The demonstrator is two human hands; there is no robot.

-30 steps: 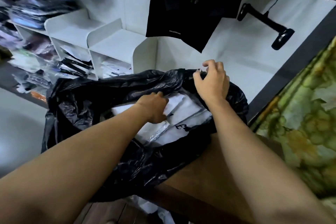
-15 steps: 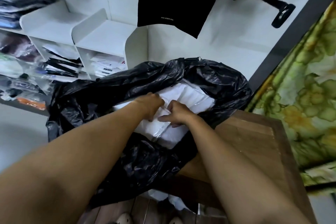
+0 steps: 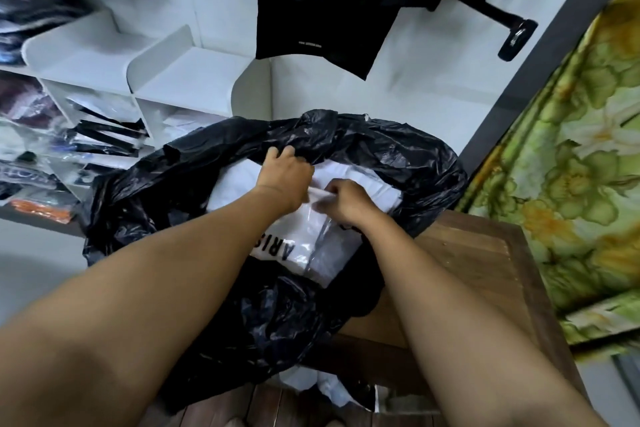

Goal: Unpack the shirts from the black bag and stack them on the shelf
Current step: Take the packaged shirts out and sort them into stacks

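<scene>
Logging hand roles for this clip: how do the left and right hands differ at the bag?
The left hand reaches farther and grips the far rim of the black bag; the right hand sits nearer and pinches the wrap of a white packaged shirt. Both have curled fingers over the bag's mouth.

Your left forearm (image 3: 180,274) covers the rest of the top shirt (image 3: 313,241) lettering; the black bag (image 3: 398,152) hides most of the shirt stack (image 3: 369,180).

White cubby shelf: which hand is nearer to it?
Left. The left hand grips the black plastic bag's far rim, toward the white cubby shelf; the right hand pinches a wrapped white shirt, farther right.
</scene>
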